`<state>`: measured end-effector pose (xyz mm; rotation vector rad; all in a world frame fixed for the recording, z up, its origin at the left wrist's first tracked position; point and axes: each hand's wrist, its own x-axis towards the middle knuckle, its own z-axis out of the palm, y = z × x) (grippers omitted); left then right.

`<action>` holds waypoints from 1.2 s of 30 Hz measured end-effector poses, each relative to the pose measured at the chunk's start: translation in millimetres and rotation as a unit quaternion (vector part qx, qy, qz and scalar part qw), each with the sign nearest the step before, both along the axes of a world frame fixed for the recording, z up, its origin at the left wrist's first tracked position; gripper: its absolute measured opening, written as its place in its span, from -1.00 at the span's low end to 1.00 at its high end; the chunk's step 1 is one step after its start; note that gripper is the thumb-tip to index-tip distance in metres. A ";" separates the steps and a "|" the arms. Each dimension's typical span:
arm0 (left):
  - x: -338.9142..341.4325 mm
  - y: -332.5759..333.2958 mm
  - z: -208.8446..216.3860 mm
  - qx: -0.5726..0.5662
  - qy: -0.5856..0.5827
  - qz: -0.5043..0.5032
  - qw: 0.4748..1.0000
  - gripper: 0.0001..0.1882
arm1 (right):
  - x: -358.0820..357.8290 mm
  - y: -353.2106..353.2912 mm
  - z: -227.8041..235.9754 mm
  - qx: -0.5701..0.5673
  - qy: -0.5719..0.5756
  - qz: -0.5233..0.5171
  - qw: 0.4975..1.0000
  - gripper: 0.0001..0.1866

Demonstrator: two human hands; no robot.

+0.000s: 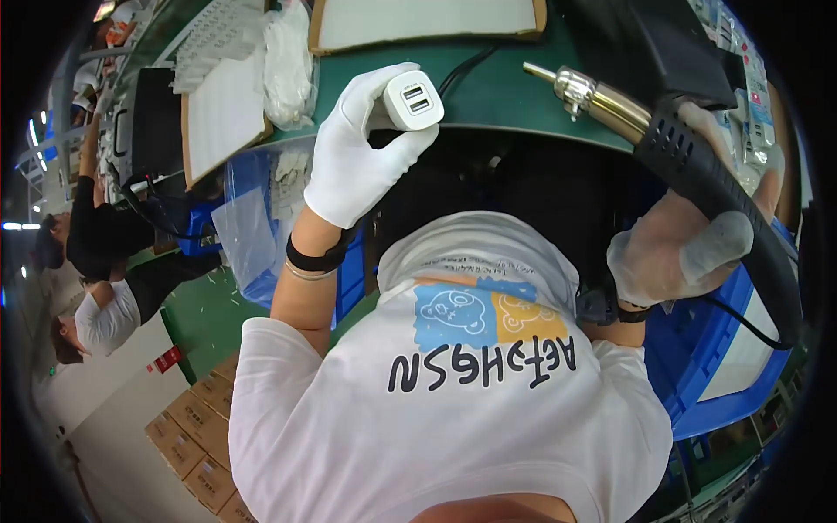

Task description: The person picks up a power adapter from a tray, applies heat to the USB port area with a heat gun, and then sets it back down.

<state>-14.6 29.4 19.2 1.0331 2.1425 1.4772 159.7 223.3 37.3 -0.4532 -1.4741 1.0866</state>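
Observation:
A white two-port USB charger (413, 100) sits between the thumb and fingers of my white-gloved left hand (353, 148), its ports facing up, above the near edge of the green table. To the right, my gloved right hand (667, 248) is closed around the black handle of a hot-air gun (606, 105). The gun's gold-coloured metal barrel and thin nozzle point to the upper left, apart from the charger. Part of the right hand is hidden behind the handle.
The green table (501, 98) holds white-lined trays (427, 22), clear plastic bags (288, 65) and a black box (649, 48). Blue bins (697, 418) stand low at the right. Cartons (196, 423) are stacked on the floor at left, and other people (109, 318) sit farther off.

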 end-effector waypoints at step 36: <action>31.9 -16.8 -30.8 -0.018 -0.107 -0.001 0.994 -0.44 | -13.4 12.1 -9.9 0.181 -0.012 0.289 0.940 -0.45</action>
